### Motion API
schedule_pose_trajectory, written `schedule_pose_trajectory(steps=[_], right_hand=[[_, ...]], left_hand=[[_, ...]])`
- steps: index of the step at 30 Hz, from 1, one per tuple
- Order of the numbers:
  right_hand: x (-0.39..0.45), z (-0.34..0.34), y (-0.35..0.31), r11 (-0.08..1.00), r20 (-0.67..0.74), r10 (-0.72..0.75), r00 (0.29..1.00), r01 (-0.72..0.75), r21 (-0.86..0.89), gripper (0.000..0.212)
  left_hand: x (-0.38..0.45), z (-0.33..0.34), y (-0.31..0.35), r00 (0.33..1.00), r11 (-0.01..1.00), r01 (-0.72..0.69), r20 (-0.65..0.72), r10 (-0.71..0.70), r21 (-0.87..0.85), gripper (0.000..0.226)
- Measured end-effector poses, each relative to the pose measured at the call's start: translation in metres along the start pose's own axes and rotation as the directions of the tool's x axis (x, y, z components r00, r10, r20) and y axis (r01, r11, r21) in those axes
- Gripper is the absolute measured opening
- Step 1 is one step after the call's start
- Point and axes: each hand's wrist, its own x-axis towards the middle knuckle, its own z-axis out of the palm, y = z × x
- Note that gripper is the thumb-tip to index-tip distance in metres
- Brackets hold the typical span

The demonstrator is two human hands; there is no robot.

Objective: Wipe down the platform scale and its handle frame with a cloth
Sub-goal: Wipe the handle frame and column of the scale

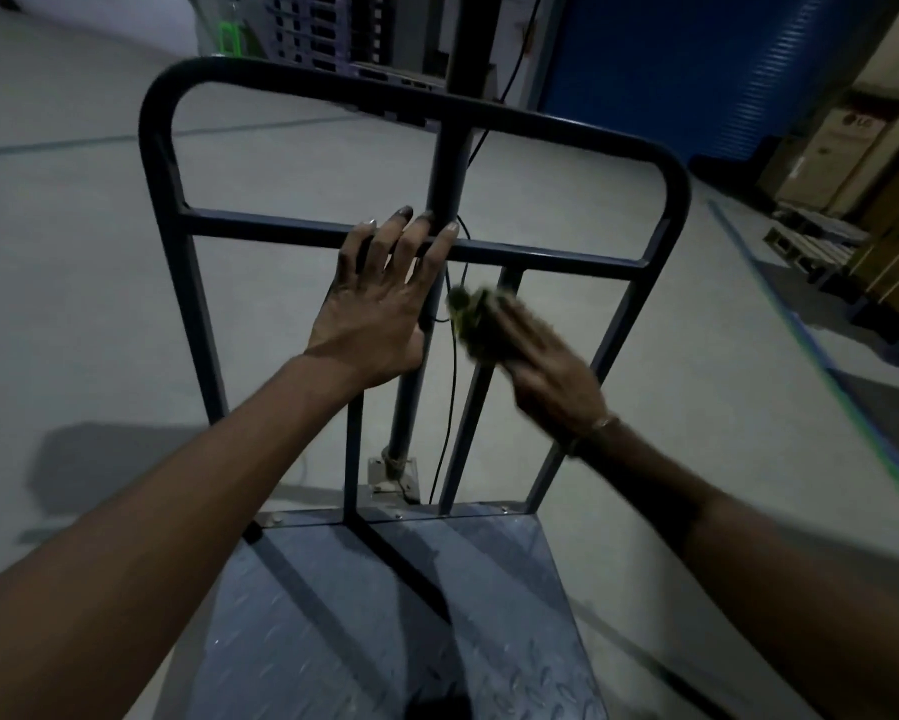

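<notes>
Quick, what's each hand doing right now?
Left hand: open, fingers resting over the handle frame's crossbar.
Right hand: holding the cloth, blurred.

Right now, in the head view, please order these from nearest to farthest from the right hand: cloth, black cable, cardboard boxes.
From the right hand:
1. Cloth, at its fingers.
2. Black cable, just to its left.
3. Cardboard boxes, far right, by the wall.

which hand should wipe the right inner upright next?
Right, probably. The right hand already holds the cloth against that upright. The left hand has straight fingers over the crossbar, without a cloth.
</notes>
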Motion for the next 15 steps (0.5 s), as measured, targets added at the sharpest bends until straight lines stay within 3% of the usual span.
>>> schedule_pose_trajectory(steps=[3,5,7,9,11,15], right_hand=[[0.018,-0.013,0.01,0.994,-0.032,0.106,0.994,-0.106,0.02,0.046],[0.002,0.003,-0.003,0.995,-0.033,0.092,0.995,-0.091,0.039,0.049],[-0.033,0.036,-0.02,0.997,0.058,-0.072,0.996,0.07,0.033,0.057],[-0.068,0.064,-0.03,0.953,0.243,-0.299,0.923,0.302,0.023,0.055],[-0.079,0.071,-0.028,0.922,0.32,-0.376,0.87,0.385,0.037,0.054],[-0.04,0.042,-0.013,0.979,0.135,-0.198,0.971,0.202,-0.022,0.056]], left_hand=[[0.001,-0.002,0.0,1.0,1.0,0.004,0.012,-0.004,-0.012,0.106],[0.001,-0.003,0.001,1.0,1.0,0.006,0.015,-0.005,-0.024,0.101],[0.001,-0.004,0.002,1.0,0.999,0.006,0.015,-0.005,-0.034,0.1],[0.001,-0.005,-0.001,1.0,1.0,0.002,0.025,-0.001,-0.031,0.102],[0.0,-0.005,-0.003,1.0,0.999,-0.009,0.022,0.009,-0.031,0.101],[-0.003,-0.003,-0.008,1.0,1.0,-0.015,0.005,0.015,-0.016,0.099]])
